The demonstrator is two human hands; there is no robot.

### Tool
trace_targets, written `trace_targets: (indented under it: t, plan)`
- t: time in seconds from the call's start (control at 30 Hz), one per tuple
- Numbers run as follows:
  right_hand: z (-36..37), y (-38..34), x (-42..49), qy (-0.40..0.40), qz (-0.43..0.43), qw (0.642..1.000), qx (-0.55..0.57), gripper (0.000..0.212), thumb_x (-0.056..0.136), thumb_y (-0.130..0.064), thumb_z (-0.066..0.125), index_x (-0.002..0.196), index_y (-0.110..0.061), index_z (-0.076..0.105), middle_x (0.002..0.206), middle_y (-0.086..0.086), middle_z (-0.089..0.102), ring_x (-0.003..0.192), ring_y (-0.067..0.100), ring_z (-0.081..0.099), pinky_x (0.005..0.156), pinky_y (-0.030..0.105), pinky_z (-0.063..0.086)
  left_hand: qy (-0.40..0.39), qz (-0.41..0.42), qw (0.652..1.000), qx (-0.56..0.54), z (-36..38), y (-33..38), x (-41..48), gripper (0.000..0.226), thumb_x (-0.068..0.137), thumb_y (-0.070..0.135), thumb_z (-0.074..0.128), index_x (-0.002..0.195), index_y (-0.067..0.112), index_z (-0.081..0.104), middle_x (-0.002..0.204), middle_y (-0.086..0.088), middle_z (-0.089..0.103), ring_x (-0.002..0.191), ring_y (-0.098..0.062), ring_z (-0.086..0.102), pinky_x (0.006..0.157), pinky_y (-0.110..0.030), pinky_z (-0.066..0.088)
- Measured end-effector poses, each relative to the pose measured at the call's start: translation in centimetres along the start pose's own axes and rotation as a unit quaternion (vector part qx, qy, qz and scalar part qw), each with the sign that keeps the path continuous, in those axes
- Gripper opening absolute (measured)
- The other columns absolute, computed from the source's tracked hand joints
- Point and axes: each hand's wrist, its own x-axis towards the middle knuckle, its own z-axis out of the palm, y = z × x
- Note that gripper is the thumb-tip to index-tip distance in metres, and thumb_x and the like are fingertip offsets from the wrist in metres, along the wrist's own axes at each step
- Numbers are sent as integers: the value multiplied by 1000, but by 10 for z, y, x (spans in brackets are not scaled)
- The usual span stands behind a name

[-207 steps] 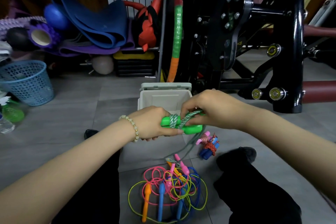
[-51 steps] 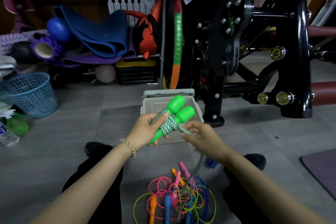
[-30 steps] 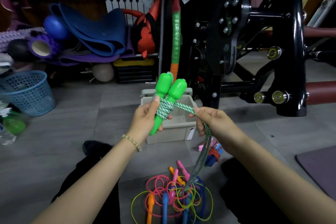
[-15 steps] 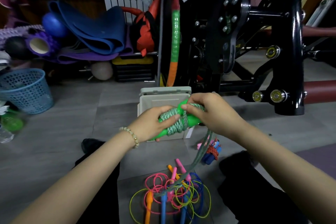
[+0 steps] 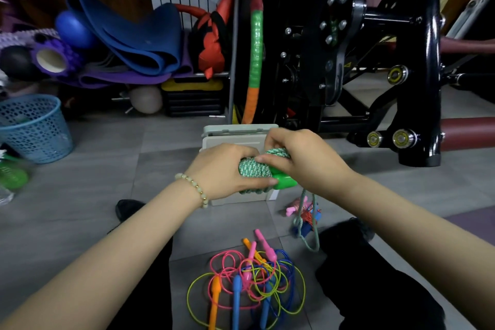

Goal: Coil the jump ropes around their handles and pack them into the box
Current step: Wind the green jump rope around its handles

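Note:
My left hand (image 5: 225, 169) grips the pair of green handles (image 5: 285, 181), which lie sideways and carry a thick coil of green-white braided rope (image 5: 254, 169). My right hand (image 5: 300, 161) pinches the rope on top of the coil. A short loop of loose rope (image 5: 308, 225) hangs below my right hand. Both hands are just above and in front of the open beige box (image 5: 233, 134), which they largely hide. On the floor lies a tangle of thin pink, yellow and blue jump ropes (image 5: 251, 276) with pink, orange and blue handles. A small coiled pink-and-blue bundle (image 5: 305, 211) lies right of the box.
A black exercise machine (image 5: 348, 61) stands behind the box at the right. A blue mesh basket (image 5: 32, 128) sits at the left, with rolled mats (image 5: 134, 37) and balls along the back wall. My dark-trousered legs and shoes flank the rope pile.
More rope is wound on the green handles and the coil is thicker. The loose rope has shortened to a small hanging loop. The handles went from upright to lying sideways, lower over the box.

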Motion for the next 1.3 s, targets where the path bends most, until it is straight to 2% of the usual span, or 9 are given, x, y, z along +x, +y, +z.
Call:
trace_targets:
  t: [0.17, 0.27, 0.43, 0.63, 0.8, 0.97, 1.1, 1.23, 1.3]
  plan:
    - [-11, 6, 2, -67, -8, 995, 69, 15, 82, -31, 70, 85, -20, 61, 75, -4, 63, 72, 6, 56, 71, 36, 49, -15, 24, 1000, 9, -1, -3, 0, 43, 76, 68, 57, 112, 45, 59, 74, 16, 56, 79, -9, 56, 62, -27, 36]
    - [-16, 7, -1, -153, -41, 987, 16, 17, 82, -29, 70, 98, -25, 67, 86, -9, 67, 77, 3, 56, 69, 23, 44, -24, 49, 997, 49, -3, -5, -2, 48, 79, 67, 54, 123, 47, 52, 88, 13, 62, 95, -14, 58, 69, -26, 33]
    - [-28, 7, 1, -128, -94, 986, -51, 18, 83, -38, 67, 90, -21, 63, 77, -15, 58, 67, 5, 48, 61, 15, 34, 18, 54, 997, 50, -5, -2, -8, 44, 74, 68, 58, 110, 43, 62, 59, 15, 45, 69, -7, 48, 59, -24, 31]
    - [-35, 4, 7, -161, -41, 974, 152, 30, 82, -35, 66, 66, -11, 55, 56, -6, 50, 53, 7, 42, 53, 18, 34, 34, 91, 995, 38, -14, 2, -10, 37, 71, 76, 46, 67, 39, 54, 48, 8, 46, 56, 3, 47, 49, -15, 24]
    - [-26, 14, 8, -250, 66, 916, 308, 39, 78, -39, 62, 58, -13, 42, 45, -4, 36, 43, 7, 31, 43, 15, 28, 41, 125, 991, 29, -17, 6, -12, 59, 63, 77, 44, 97, 36, 70, 42, 5, 38, 58, 11, 46, 49, -15, 25]
    - [1, 16, 2, -190, 86, 913, 352, 43, 73, -42, 64, 53, -13, 40, 41, -8, 36, 39, 4, 30, 40, 14, 25, 10, 137, 991, -7, -3, -1, -17, 52, 66, 83, 50, 84, 38, 69, 47, -5, 35, 51, -9, 41, 48, -19, 24]
    - [11, 19, -1, -94, 43, 923, 371, 26, 88, -35, 58, 79, -12, 64, 76, 1, 64, 71, 12, 58, 71, 30, 49, -11, 119, 984, -130, 15, -13, -18, 46, 73, 78, 47, 59, 34, 46, 58, -15, 38, 52, -20, 35, 52, -36, 34]
    - [9, 17, -14, -101, 76, 863, 489, 35, 92, -41, 44, 100, -20, 70, 111, -3, 70, 104, 11, 64, 85, 22, 50, -3, 72, 953, -294, 18, -14, -19, 29, 82, 57, 53, 76, 31, 63, 62, 13, 60, 56, 4, 47, 55, -26, 49]
    - [18, 19, -22, -112, 86, 853, 502, 31, 89, -40, 52, 108, -23, 69, 120, -3, 66, 110, 13, 61, 83, 22, 50, -14, 47, 937, -346, 22, -17, -15, 26, 81, 57, 54, 92, 35, 63, 86, 15, 68, 63, 2, 55, 59, -29, 55]
